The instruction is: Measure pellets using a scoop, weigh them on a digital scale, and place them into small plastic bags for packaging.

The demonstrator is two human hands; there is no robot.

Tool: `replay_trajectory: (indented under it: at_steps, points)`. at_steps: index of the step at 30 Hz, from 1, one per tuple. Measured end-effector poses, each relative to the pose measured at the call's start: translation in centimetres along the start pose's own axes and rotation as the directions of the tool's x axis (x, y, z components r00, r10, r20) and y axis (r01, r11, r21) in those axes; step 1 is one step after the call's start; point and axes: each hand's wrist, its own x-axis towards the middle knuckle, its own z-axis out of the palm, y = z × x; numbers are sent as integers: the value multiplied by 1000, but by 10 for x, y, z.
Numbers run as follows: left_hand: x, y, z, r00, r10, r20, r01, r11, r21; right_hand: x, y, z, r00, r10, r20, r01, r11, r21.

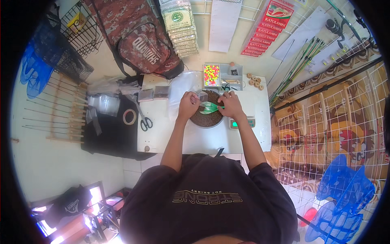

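Observation:
A round metal bowl full of brown pellets stands on the white table in front of me. My left hand pinches a small clear plastic bag over the bowl's left side. My right hand grips the handle of a green plastic scoop, whose broad end lies over the pellets close to the bag. Whether pellets are in the bag is too small to tell. Under my right wrist sits a digital scale with a lit green display, partly covered by my forearm.
Left of the bowl are clear plastic sheets, two filled packets and scissors. A tape roll lies on a black surface. Behind the bowl is a divided tray with colourful floats. Cork rings sit at the back right.

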Motion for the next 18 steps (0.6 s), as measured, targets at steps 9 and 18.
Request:
replay_trajectory:
  at_steps: [9, 18]
  points:
    - [-3, 8, -5, 984, -174, 33, 174, 985, -14, -6, 4, -1, 970, 159, 183, -108, 959, -261]
    - [-1, 16, -14, 984, -172, 46, 174, 984, -37, -4, -8, -4, 992, -73, 99, 106, 918, -383]
